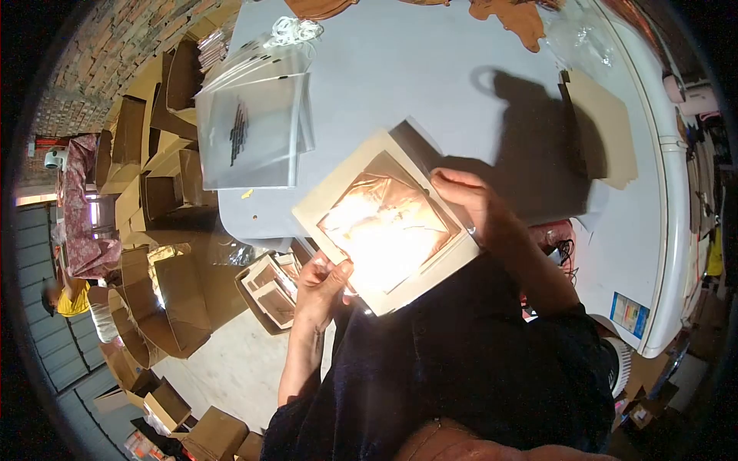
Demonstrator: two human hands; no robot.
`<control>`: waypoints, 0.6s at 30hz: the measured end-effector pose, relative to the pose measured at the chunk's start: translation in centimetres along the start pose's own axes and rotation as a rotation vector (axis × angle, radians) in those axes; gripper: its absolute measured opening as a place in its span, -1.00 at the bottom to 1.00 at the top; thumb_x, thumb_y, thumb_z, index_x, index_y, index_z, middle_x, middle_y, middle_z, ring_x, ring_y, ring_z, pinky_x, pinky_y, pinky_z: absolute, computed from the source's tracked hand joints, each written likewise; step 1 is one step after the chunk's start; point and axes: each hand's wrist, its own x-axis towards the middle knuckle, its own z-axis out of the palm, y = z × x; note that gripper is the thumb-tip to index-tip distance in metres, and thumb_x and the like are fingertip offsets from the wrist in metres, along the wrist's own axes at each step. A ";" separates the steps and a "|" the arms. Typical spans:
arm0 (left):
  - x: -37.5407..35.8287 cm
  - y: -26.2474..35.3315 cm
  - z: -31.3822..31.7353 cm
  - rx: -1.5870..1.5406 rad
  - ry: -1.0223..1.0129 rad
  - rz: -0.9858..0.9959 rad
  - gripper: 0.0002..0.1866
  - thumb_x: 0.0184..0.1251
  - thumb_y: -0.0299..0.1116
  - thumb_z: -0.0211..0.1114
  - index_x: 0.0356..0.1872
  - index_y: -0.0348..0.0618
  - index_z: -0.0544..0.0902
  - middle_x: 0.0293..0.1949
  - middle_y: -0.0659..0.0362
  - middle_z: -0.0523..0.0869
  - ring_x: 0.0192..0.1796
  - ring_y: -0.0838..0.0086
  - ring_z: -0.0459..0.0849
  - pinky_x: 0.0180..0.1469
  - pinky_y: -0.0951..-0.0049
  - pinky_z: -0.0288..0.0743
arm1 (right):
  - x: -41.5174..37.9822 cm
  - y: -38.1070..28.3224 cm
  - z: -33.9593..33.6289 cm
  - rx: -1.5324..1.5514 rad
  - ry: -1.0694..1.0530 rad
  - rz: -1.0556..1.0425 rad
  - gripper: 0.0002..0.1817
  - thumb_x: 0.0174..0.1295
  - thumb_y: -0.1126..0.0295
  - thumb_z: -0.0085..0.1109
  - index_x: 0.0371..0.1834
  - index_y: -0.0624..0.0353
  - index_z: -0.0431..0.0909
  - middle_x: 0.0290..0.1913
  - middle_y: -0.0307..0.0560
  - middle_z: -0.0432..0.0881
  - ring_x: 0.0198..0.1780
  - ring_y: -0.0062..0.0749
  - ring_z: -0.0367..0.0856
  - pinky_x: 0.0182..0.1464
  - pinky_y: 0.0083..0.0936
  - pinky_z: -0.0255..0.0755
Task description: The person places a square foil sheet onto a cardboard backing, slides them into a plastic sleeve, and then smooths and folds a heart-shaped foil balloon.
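Note:
A cream cardboard frame (311, 211) is tilted in front of my body, its window filled with a shiny copper-coloured sheet. Strong glare hides part of that sheet (419, 211). My left hand (321, 290) grips the frame's lower left edge, thumb on top. On the opposite side, my right hand (470, 201) is closed on the upper right edge, fingers over the border. Beyond the frame, a stack of clear plastic bags (261, 146) lies on the pale table (369, 69). Near my left hand, an open carton (257, 296) holds similar framed pieces.
Cream card sheets (607, 131) lie at the table's right. White string (294, 31) and brown leaf-shaped pieces (511, 19) lie at its far side. Open cardboard boxes (165, 307) crowd the left. A person in a yellow top (74, 298) is at far left.

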 end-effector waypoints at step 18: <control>-0.1 0.5 1.7 0.112 0.001 0.012 -0.64 0.39 -0.31 0.45 0.11 -0.23 0.64 -0.34 0.24 0.76 -0.53 0.63 0.63 -0.62 0.66 0.43 | 2.4 2.6 -2.0 -0.117 -0.006 -0.073 -0.62 0.58 0.20 0.02 -0.30 0.26 0.63 -0.40 -0.30 0.58 -0.33 -0.68 0.46 -0.30 -0.60 0.37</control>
